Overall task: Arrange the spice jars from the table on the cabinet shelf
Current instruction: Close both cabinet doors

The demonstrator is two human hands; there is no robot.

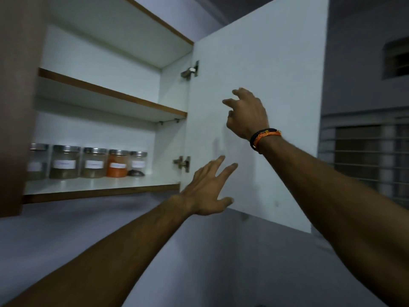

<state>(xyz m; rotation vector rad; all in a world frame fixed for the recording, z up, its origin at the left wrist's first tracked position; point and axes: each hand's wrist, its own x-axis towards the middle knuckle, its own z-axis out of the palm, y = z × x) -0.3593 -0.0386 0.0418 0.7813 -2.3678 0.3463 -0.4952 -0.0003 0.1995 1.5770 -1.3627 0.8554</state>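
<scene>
Both arms are up at the cabinet, and neither hand has anything in it. The left hand (208, 191) is spread flat, fingers fanned wide, laid against the lower part of the open door (276, 85), close to its bottom edge; whether the palm truly presses the panel I cannot tell. The right hand (246, 114) is higher on the same door, fingers loosely curled and parted, gripping nothing, right at the white surface. A black and orange band (263, 138) circles the right wrist.

The door swings out to the right, with two metal hinges showing on its left edge, the upper hinge (190, 70) and the lower hinge (182, 162).

Now the jars (88, 161): five of them in a row on the bottom shelf (99, 189), far back against the rear wall, on the left side of the cabinet. Each has a metal lid and a white label, too blurred to read. The leftmost is partly cut off by the brown cabinet side. Three hold brownish powder low down, the fourth jar (117, 163) is bright orange, and the last on the right has dark contents at its base. They stand upright, close side by side. The shelf (110, 96) above them is bare.
</scene>
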